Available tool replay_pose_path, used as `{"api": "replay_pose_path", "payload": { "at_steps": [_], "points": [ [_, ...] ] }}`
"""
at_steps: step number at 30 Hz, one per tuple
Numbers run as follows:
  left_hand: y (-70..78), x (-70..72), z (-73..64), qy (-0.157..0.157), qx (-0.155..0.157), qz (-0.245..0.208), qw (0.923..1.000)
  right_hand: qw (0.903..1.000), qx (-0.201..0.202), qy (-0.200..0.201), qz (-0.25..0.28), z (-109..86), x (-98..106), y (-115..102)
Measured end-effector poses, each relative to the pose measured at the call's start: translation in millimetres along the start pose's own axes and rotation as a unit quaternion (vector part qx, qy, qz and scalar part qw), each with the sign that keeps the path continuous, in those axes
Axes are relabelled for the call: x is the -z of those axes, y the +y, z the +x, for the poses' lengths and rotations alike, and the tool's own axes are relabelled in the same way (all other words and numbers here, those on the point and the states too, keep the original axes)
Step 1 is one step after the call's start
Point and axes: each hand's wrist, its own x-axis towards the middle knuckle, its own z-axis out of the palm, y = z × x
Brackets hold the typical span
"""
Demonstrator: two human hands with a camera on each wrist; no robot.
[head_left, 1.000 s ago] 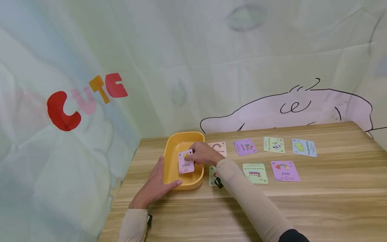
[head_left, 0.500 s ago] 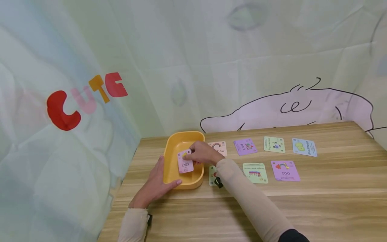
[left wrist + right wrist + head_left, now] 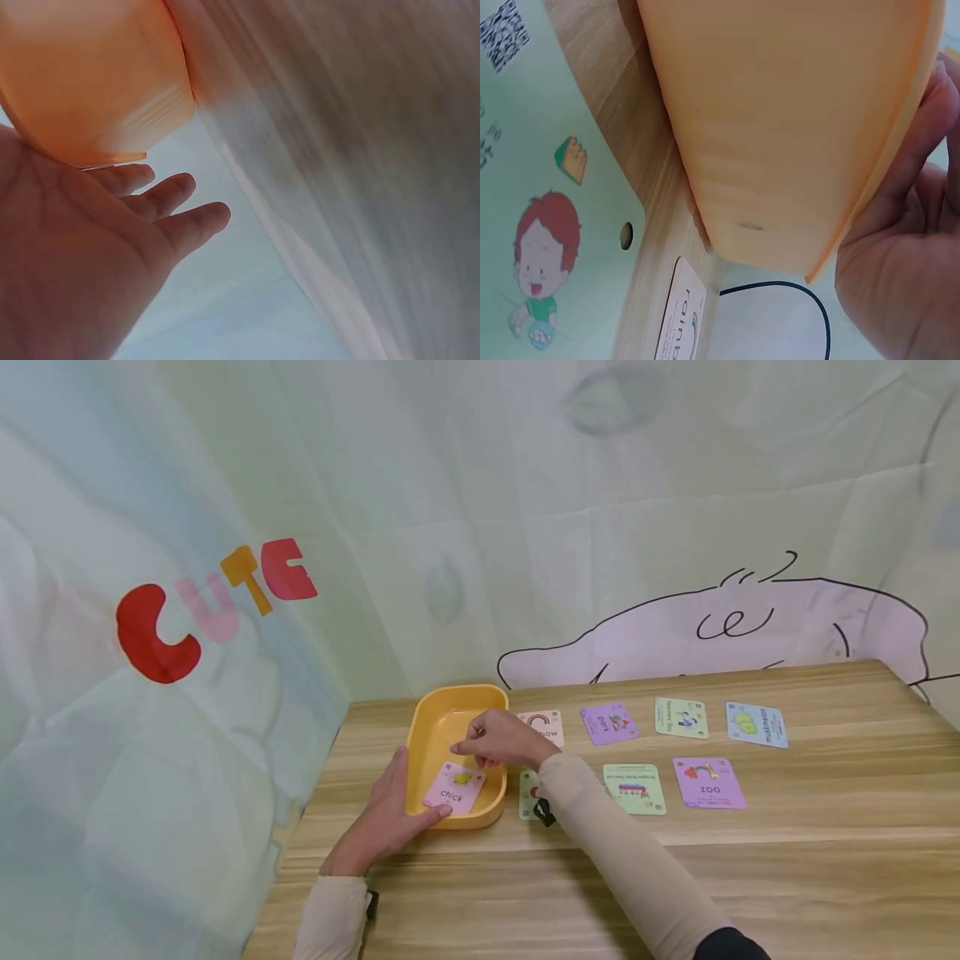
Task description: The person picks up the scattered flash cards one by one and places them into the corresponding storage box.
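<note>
In the head view, a purple "chick" card (image 3: 454,788) lies in the near end of a yellow tray (image 3: 427,710). My right hand (image 3: 507,740) hovers over the tray's right side, apart from the card, with nothing between thumb and index finger. Around the tray's left near corner, my left hand (image 3: 386,814) rests against the outer wall, its thumb by the near rim. The left wrist view shows that hand's extended fingers (image 3: 196,226) beside the tray wall. In the right wrist view, the right hand (image 3: 907,247) reaches over the rim; its fingertips are partly hidden.
Right of the tray, cards lie in two rows on the wooden table (image 3: 825,860): park (image 3: 609,724), Teachers' Day (image 3: 680,718), muskmelon (image 3: 757,725), Dragon Boat Festival (image 3: 633,790) and zoo (image 3: 708,783). My right arm partly covers the rainbow card (image 3: 542,720) and a green card (image 3: 527,795).
The chick card has left my right hand's pinch and dropped to the tray bottom, slightly nearer and turned. My right hand stays over the tray. The left hand has not moved.
</note>
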Motion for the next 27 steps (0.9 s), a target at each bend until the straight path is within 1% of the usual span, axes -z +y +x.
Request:
{"api": "replay_pose_path", "payload": {
  "at_steps": [8,15,23,27],
  "points": [
    [1.5,0.8,-0.8,-0.002,0.002,-0.003,1.0000,0.9994,0.000,-0.009,0.034,-1.9,1.3,0.7],
    [2.4,1.0,-1.3,-0.002,0.006,-0.002,1.0000,0.9989,0.007,-0.021,0.042,-3.9,2.5,1.1],
    [-0.2,-0.2,0.1,-0.003,0.009,0.001,1.0000,0.9970,0.019,-0.024,0.071,-7.1,3.8,1.9],
    [-0.7,-0.4,0.1,-0.005,0.007,0.001,1.0000,0.9967,0.021,-0.023,0.075,-8.0,3.5,3.8]
  ]
}}
